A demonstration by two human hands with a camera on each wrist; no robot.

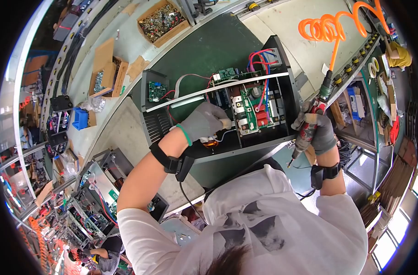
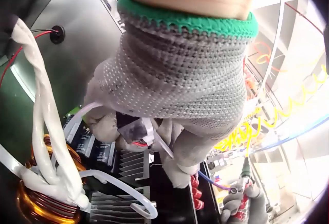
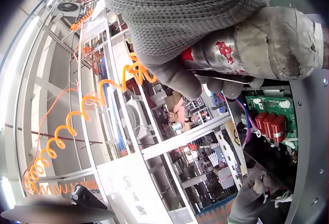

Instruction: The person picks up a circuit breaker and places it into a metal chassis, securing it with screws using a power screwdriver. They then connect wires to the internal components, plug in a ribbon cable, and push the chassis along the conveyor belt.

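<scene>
A dark metal chassis point(image 1: 282, 112) with circuit boards lies in front of me. My left hand point(image 1: 204, 121), in a grey glove, reaches inside it with fingers curled. In the left wrist view those fingers hold a small dark block point(image 2: 132, 130) with white straps or leads; its kind is unclear. Copper-wound coils point(image 2: 49, 208) with thick white leads stand beside the hand, and metal fins point(image 2: 134, 165) lie below. My gloved right hand point(image 1: 320, 130) grips a worn red and grey air screwdriver point(image 1: 304, 138), its bit pointing down beyond the chassis's right end.
An orange coiled air hose point(image 1: 326, 28) runs to the screwdriver. A white bar point(image 1: 218, 88) crosses the chassis; red capacitors point(image 1: 262, 118) sit on a green board. Boxes of small parts point(image 1: 162, 22) and a blue bin point(image 1: 80, 118) stand on the bench. Another opened unit point(image 1: 103, 169) is at the left.
</scene>
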